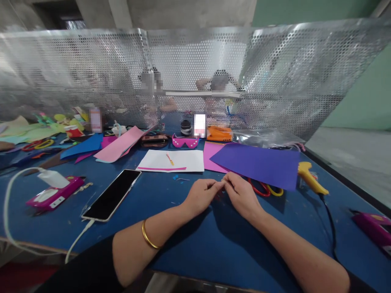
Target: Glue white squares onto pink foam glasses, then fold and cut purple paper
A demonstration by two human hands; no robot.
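My left hand (202,194) and my right hand (241,194) meet fingertip to fingertip over the blue table (171,260). Both are closed in a pinch; whatever lies between the fingers is too small or hidden to name. Just beyond them is a white sheet of paper (155,158) with a thin pink strip (161,168) along its near edge and a small orange-and-yellow twisted piece (170,158) on top. Tiny blue scraps (175,177) lie left of my fingers. Red-and-yellow scissor handles (276,190) poke out from under a purple sheet (259,160) beside my right hand.
A phone (113,195) on a charging cable lies at left, near a magenta power strip (56,197) with a white plug. A yellow glue gun (312,177) with a black cord rests at right. Pink novelty glasses (185,141) stand behind the paper, before a perforated metal screen (195,53).
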